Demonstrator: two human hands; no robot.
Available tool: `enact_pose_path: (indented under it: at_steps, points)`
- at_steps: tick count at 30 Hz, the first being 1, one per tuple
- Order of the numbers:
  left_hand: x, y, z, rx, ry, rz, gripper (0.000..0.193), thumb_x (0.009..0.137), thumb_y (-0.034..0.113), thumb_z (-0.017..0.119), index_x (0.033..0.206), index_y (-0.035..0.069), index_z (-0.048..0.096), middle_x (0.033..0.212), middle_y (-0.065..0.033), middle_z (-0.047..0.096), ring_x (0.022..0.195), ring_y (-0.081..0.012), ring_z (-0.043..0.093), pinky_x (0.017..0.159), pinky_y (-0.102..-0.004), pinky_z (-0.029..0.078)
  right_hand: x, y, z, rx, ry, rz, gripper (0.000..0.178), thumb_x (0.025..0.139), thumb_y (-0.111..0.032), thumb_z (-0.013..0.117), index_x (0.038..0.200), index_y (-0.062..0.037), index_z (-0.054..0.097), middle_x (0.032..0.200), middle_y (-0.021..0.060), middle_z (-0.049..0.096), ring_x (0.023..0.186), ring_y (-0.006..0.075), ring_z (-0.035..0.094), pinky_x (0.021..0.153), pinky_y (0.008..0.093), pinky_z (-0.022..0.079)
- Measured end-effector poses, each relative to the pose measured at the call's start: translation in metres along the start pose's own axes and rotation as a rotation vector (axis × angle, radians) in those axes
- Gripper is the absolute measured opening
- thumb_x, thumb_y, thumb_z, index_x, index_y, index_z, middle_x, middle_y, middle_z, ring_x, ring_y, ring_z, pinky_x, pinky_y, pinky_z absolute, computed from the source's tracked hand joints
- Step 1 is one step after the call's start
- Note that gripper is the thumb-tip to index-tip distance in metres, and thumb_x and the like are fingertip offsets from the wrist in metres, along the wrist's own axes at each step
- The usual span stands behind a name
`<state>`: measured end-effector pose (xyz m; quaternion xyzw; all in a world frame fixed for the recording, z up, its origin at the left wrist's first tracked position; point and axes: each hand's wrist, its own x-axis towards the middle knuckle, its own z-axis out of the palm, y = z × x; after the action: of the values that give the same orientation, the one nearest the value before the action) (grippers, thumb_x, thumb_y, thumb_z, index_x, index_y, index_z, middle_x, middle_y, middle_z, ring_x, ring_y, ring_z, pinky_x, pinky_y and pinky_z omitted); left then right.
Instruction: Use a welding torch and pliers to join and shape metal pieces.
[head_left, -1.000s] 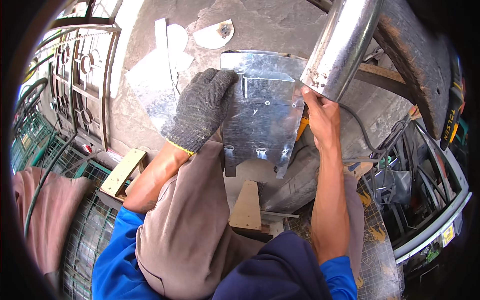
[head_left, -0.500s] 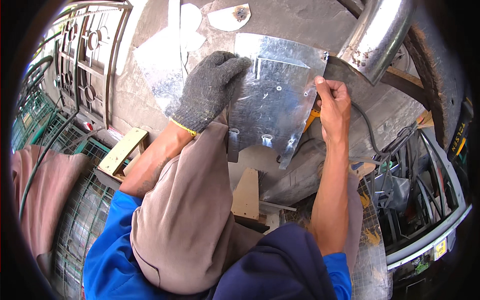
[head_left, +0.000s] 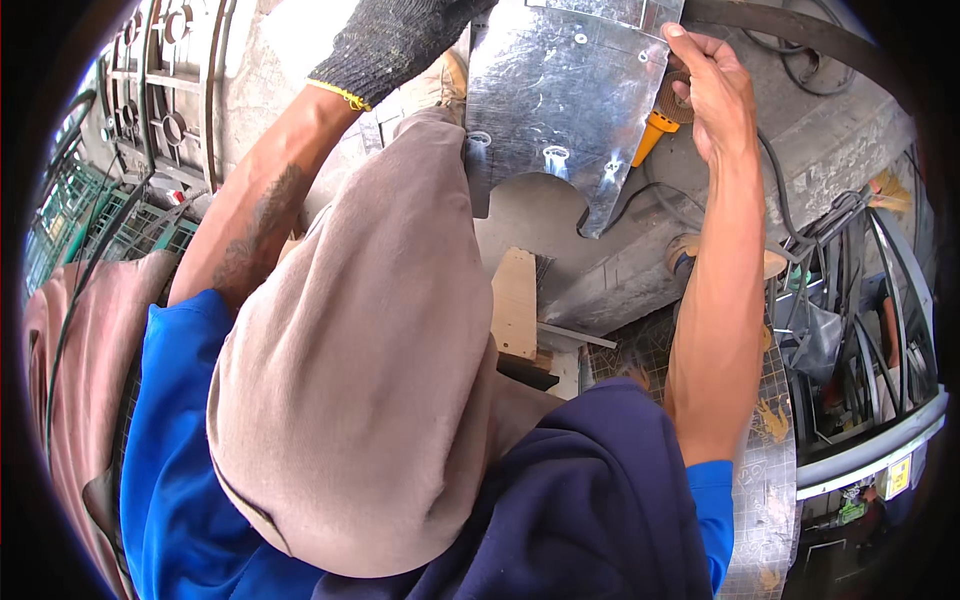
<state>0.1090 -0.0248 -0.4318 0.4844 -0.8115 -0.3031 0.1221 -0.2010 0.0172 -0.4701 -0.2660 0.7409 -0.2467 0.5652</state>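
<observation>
A shiny sheet metal piece (head_left: 560,105) with a curved cutout in its lower edge hangs in front of me, its top cut off by the frame. White-marked spots and small holes dot its surface. My left hand (head_left: 400,42), in a dark grey knit glove with a yellow cuff, is closed at the sheet's upper left edge; its fingertips are partly out of view. My bare right hand (head_left: 718,88) pinches the right edge between thumb and fingers. Behind that edge a yellow and dark power tool (head_left: 657,132) shows in part.
A wooden block (head_left: 515,305) stands below the sheet, between my legs. Metal grille work (head_left: 165,75) leans at the far left. To the right, a metal frame (head_left: 870,445) holds clutter and bars. A dark cable (head_left: 775,185) runs past my right forearm.
The sheet and both hands sit higher in the view, and my left hand is now partly cut off at the top. More of the yellow tool shows behind the sheet. Both grips look the same.
</observation>
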Motion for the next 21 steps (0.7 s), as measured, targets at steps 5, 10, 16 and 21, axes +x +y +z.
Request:
enact_pose_path:
  at_steps: [5, 10, 16, 21]
  points:
    - [-0.002, 0.004, 0.003, 0.01, -0.02, -0.01, 0.017, 0.093, 0.011, 0.064, 0.107, 0.011, 0.073, 0.095, -0.014, 0.066, 0.09, -0.0337, 0.066, 0.078, -0.0418, 0.055, 0.007, 0.014, -0.001, 0.039, -0.053, -0.066, 0.041, 0.087, -0.036, 0.082, 0.109, -0.0059, 0.064, 0.099, -0.0005, 0.067, 0.092, 0.0092, 0.061, 0.075, 0.025, 0.044]
    - [-0.004, 0.009, 0.004, 0.022, -0.01, -0.022, 0.019, 0.092, 0.009, 0.063, 0.109, 0.011, 0.072, 0.094, -0.0131, 0.066, 0.09, -0.0333, 0.066, 0.079, -0.0419, 0.055, 0.002, 0.009, 0.001, 0.069, -0.064, -0.074, 0.041, 0.087, -0.035, 0.082, 0.109, -0.0054, 0.065, 0.1, 0.0003, 0.068, 0.093, 0.0101, 0.061, 0.079, 0.0264, 0.044]
    - [-0.006, 0.001, 0.006, 0.003, -0.055, -0.045, 0.025, 0.095, 0.016, 0.065, 0.119, 0.013, 0.07, 0.105, -0.012, 0.067, 0.096, -0.0324, 0.067, 0.083, -0.0416, 0.055, -0.006, 0.006, 0.002, 0.104, -0.054, -0.098, 0.039, 0.088, -0.034, 0.082, 0.109, -0.0048, 0.065, 0.099, 0.0013, 0.068, 0.092, 0.0103, 0.061, 0.08, 0.0276, 0.045]
    - [-0.007, -0.011, 0.009, 0.02, -0.07, -0.019, 0.024, 0.098, 0.015, 0.063, 0.122, 0.013, 0.069, 0.115, -0.01, 0.067, 0.106, -0.0303, 0.067, 0.089, -0.0383, 0.055, -0.006, 0.007, 0.006, 0.185, -0.07, -0.084, 0.032, 0.091, -0.03, 0.08, 0.105, -0.0057, 0.064, 0.096, -0.0001, 0.067, 0.087, 0.0073, 0.059, 0.075, 0.0242, 0.044]
